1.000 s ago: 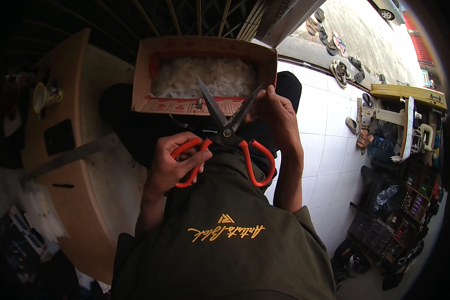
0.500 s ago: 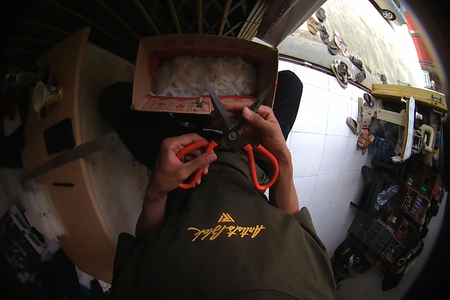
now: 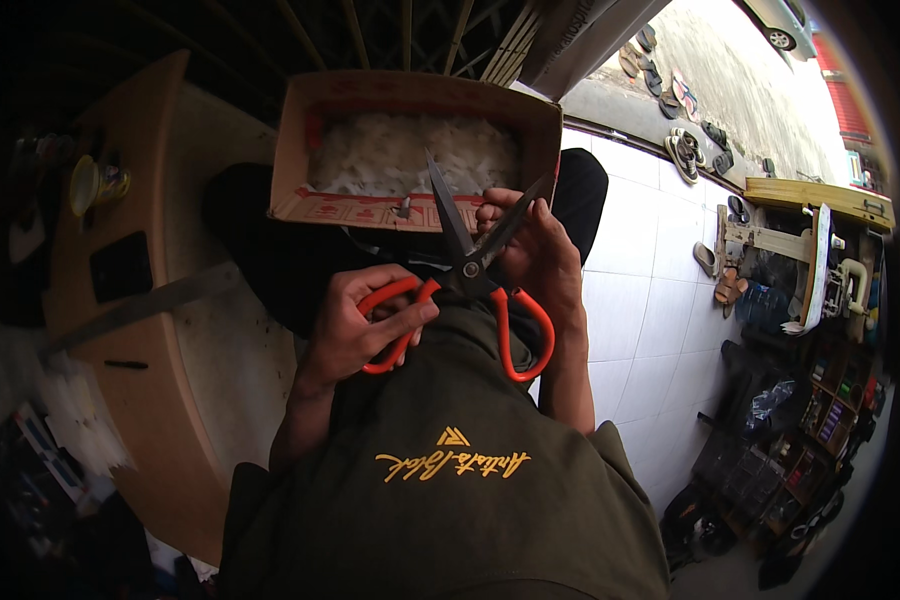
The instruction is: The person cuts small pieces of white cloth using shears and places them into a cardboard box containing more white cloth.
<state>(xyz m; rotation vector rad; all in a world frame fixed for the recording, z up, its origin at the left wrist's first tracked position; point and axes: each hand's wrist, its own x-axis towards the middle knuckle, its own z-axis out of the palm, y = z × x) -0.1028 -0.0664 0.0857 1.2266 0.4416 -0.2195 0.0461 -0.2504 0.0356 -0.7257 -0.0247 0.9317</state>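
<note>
A pair of scissors [image 3: 471, 268] with dark blades and orange-red handles is spread wide in front of my chest, blades pointing away from me. My left hand [image 3: 370, 320] is closed around the left handle loop, thumb on top. At the right blade, my right hand [image 3: 540, 245] has its fingers curled behind the metal and its thumb along the edge near the tip. The right handle loop hangs free. Just beyond the blades, between my knees, stands an open cardboard box [image 3: 315, 208] holding a heap of small whitish pieces [image 3: 410, 150].
To my left is a wooden desk [image 3: 160, 400] with a yellow-rimmed cup [image 3: 86, 185], a dark flat object [image 3: 121, 269] and a long saw-like blade [image 3: 150, 305]. White floor tiles [image 3: 620, 290] lie to the right, with shoes [image 3: 684, 155] by the doorway and cluttered shelves [image 3: 820, 400].
My right hand has slid outward along the right blade, from near the pivot toward the tip. The left hand keeps its grip on the handle. The whole view has shifted slightly.
</note>
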